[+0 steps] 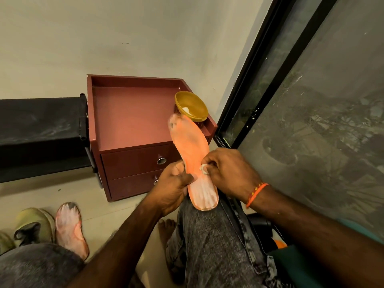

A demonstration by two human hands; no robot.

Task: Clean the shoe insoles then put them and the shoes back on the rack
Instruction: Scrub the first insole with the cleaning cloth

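far left: black rack [39,129] against the wall, its dusty top shelf bare in the visible part. on the floor below it, an olive-green shoe [33,225] with a dark tongue; the edge of a second shoe [5,243] shows at the frame's left border. just beside the olive shoe lies an orange insole [71,227], flat on the floor, its surface streaked with whitish residue.

centre: dark red cabinet [133,142] with two drawers, round metal knobs, and a raised rim around its top. a yellow bowl [191,106] stands at the right back corner of that top, something white inside it; contents not identifiable.

centre-right: the person sits, knees in grey denim. left hand [173,189] has its grip closed on the left edge of a second orange insole [192,150], thumb on the upper face near mid-length. this insole rests heel-down on the right knee [205,223], tilted up and away so that the toe end overlaps the bowl in view; whether they touch, cannot tell. whitish film at heel and toe.

right hand [225,173] has its grip closed on a small white wad [204,169], pressed against the insole's right edge. orange thread band [256,194] on that wrist.

far right: black-framed window [311,100] with a dusty mesh screen.
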